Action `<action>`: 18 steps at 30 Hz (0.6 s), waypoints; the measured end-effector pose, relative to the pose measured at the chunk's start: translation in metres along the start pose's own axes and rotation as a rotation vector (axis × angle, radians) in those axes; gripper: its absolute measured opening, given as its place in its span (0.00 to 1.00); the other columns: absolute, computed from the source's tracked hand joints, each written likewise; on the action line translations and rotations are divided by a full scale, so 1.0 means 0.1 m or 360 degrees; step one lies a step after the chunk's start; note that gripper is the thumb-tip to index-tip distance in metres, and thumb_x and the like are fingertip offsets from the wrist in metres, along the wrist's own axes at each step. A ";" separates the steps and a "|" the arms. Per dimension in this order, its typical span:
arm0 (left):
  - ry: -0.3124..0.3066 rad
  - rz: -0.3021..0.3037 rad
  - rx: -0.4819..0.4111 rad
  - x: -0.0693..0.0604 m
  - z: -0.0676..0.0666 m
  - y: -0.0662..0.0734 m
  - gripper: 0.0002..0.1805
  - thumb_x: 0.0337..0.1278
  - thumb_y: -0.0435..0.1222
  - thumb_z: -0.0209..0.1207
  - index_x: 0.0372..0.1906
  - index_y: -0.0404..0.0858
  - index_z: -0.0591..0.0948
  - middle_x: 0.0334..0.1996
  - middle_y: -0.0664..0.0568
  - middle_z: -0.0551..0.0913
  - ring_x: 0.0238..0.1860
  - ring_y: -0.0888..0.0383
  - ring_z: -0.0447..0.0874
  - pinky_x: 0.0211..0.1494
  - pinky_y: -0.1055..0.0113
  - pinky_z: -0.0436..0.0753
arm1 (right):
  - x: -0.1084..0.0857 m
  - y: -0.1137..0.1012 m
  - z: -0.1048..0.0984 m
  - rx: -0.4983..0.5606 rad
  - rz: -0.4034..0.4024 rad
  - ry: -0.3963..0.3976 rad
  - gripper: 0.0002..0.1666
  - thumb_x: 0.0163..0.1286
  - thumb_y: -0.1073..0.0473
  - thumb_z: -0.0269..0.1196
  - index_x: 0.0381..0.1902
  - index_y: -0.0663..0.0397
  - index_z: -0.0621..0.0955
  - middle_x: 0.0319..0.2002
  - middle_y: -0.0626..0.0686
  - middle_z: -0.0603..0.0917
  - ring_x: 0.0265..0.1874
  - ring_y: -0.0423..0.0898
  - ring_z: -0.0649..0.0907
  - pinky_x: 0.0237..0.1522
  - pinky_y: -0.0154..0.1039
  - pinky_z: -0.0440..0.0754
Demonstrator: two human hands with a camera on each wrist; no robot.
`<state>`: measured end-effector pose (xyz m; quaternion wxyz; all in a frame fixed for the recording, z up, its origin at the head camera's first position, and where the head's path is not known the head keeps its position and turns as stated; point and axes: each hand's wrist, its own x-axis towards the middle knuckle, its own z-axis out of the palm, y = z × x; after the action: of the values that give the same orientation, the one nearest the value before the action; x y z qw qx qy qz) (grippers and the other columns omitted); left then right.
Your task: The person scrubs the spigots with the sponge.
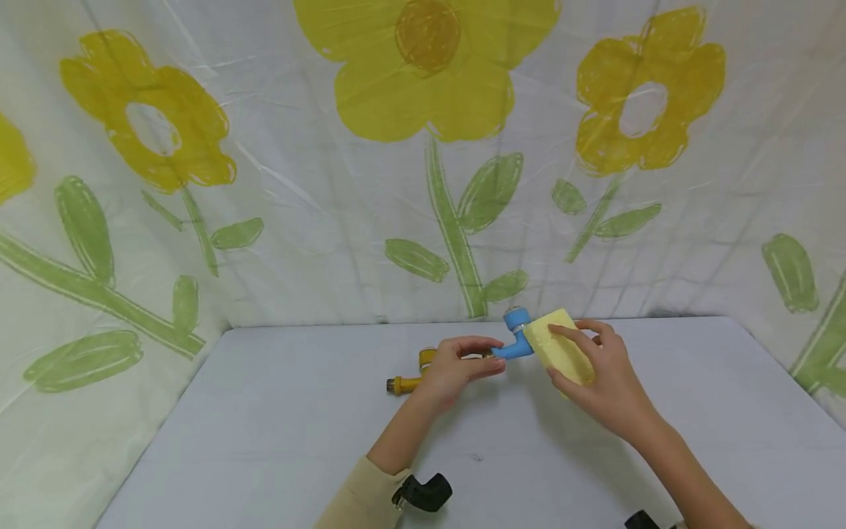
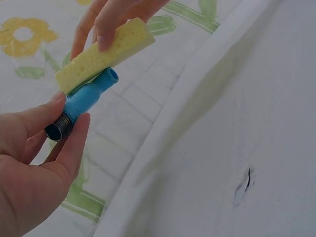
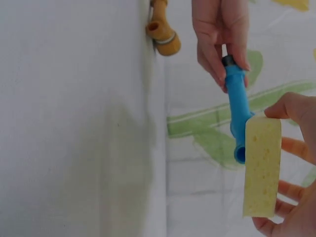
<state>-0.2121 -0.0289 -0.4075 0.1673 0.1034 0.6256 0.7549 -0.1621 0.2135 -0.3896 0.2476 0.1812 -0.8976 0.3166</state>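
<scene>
Above the table, the left hand (image 1: 456, 367) pinches the dark threaded end of a blue faucet-like fitting (image 1: 518, 345) between thumb and fingers. Its blue capped part points up in the head view. The right hand (image 1: 611, 378) holds a yellow sponge (image 1: 562, 345) by its edges, and the sponge lies against the side of the blue fitting (image 3: 237, 101). In the left wrist view the sponge (image 2: 106, 54) covers part of the fitting (image 2: 86, 98). The open blue end sticks out beside the sponge.
A mustard-yellow fitting (image 1: 403, 384) rests on the white table (image 1: 297, 433) behind the left hand, partly hidden by it. Behind the table hangs a white sheet (image 1: 297, 279) painted with yellow flowers. Black wrist-worn pieces show at the sleeves.
</scene>
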 end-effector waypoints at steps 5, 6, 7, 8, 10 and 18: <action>-0.0017 0.0008 -0.0013 0.00 0.00 0.00 0.18 0.68 0.21 0.64 0.60 0.19 0.81 0.47 0.40 0.84 0.39 0.62 0.90 0.61 0.54 0.88 | 0.00 -0.06 -0.01 -0.0021 -0.0023 -0.0054 0.35 0.56 0.64 0.79 0.63 0.51 0.84 0.60 0.67 0.74 0.47 0.59 0.76 0.37 0.43 0.79; -0.0023 0.0006 -0.0014 0.00 0.00 0.01 0.18 0.68 0.21 0.64 0.60 0.19 0.81 0.46 0.41 0.84 0.39 0.62 0.90 0.61 0.54 0.88 | 0.00 -0.06 -0.02 -0.0032 -0.0021 -0.0051 0.35 0.56 0.64 0.79 0.63 0.51 0.84 0.60 0.67 0.74 0.47 0.59 0.76 0.36 0.43 0.79; -0.0025 0.0003 -0.0008 0.00 0.00 0.01 0.18 0.67 0.21 0.64 0.60 0.19 0.81 0.45 0.42 0.84 0.39 0.62 0.90 0.61 0.55 0.88 | 0.00 -0.06 -0.03 -0.0044 -0.0018 -0.0041 0.35 0.55 0.64 0.79 0.63 0.51 0.84 0.59 0.67 0.74 0.47 0.59 0.76 0.36 0.43 0.79; -0.0031 0.0003 0.0001 0.00 0.00 0.01 0.18 0.67 0.21 0.64 0.60 0.19 0.81 0.44 0.44 0.85 0.39 0.62 0.90 0.60 0.56 0.88 | 0.00 -0.06 -0.03 -0.0055 -0.0015 -0.0028 0.35 0.55 0.64 0.80 0.63 0.52 0.84 0.59 0.68 0.74 0.47 0.59 0.76 0.36 0.44 0.80; -0.0040 -0.0007 0.0018 -0.01 0.00 0.01 0.18 0.67 0.22 0.64 0.59 0.20 0.82 0.42 0.48 0.85 0.40 0.61 0.90 0.59 0.59 0.89 | 0.01 -0.05 -0.04 -0.0075 -0.0008 0.0005 0.35 0.55 0.64 0.80 0.62 0.52 0.84 0.59 0.68 0.75 0.47 0.60 0.76 0.35 0.45 0.80; -0.0063 -0.0016 0.0061 -0.02 0.03 0.00 0.16 0.66 0.22 0.65 0.57 0.22 0.84 0.41 0.51 0.88 0.40 0.60 0.91 0.59 0.57 0.89 | 0.00 -0.05 -0.02 -0.0094 -0.0005 0.0158 0.33 0.54 0.65 0.80 0.60 0.55 0.85 0.59 0.70 0.75 0.45 0.59 0.74 0.34 0.45 0.77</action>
<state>-0.2090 -0.0269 -0.4071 0.1812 0.1183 0.6370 0.7398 -0.1595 0.2110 -0.3858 0.2976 0.1594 -0.8929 0.2981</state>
